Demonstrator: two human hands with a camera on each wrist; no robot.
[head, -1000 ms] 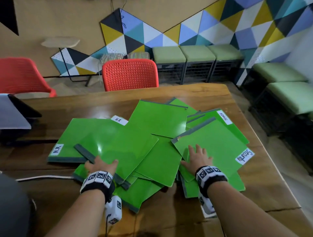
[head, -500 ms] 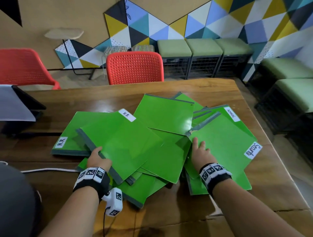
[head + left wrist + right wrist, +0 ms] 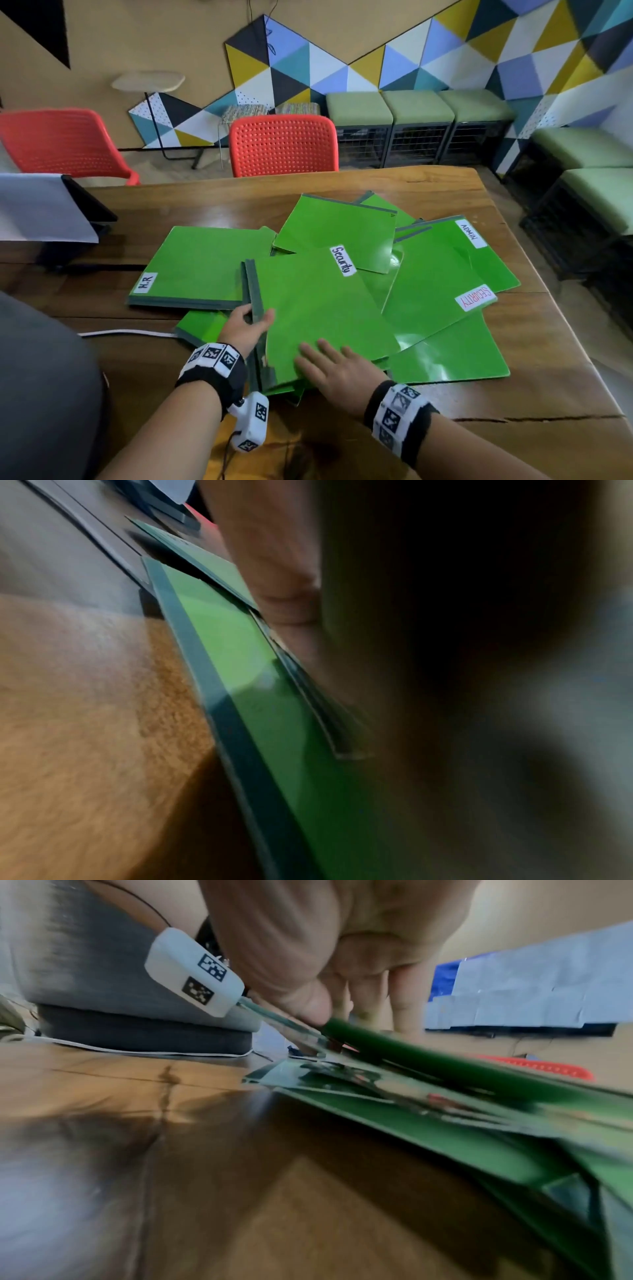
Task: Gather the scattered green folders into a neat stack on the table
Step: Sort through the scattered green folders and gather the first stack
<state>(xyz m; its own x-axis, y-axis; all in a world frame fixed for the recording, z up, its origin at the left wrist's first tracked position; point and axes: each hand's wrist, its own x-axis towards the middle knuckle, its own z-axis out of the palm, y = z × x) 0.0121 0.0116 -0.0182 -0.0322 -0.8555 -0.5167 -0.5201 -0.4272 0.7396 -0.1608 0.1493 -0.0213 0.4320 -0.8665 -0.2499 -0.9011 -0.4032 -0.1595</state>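
Several green folders (image 3: 435, 291) lie fanned over the wooden table (image 3: 534, 404). On top sits one labelled "Security" (image 3: 325, 308), with its grey spine to the left. My left hand (image 3: 251, 323) pinches that spine, thumb on top. My right hand (image 3: 329, 366) lies flat with straight fingers on the folder's near corner. An "H.R" folder (image 3: 198, 270) is at the left and an "ADMIN" folder (image 3: 479, 260) at the far right. In the left wrist view a finger (image 3: 281, 588) rests against a green folder's (image 3: 222, 631) edge. In the right wrist view my right hand (image 3: 342, 1001) touches the folder edge (image 3: 377, 1039).
A dark device under a white sheet (image 3: 44, 209) stands at the table's left. A white cable (image 3: 120, 332) runs toward the pile. Two red chairs (image 3: 282, 144) stand behind the table and green stools (image 3: 418, 109) line the wall. The table's right edge (image 3: 582, 342) is near the pile.
The "Security" folder has slid from the right side onto the middle of the pile. My right hand came left with it, and my left hand now pinches its spine.
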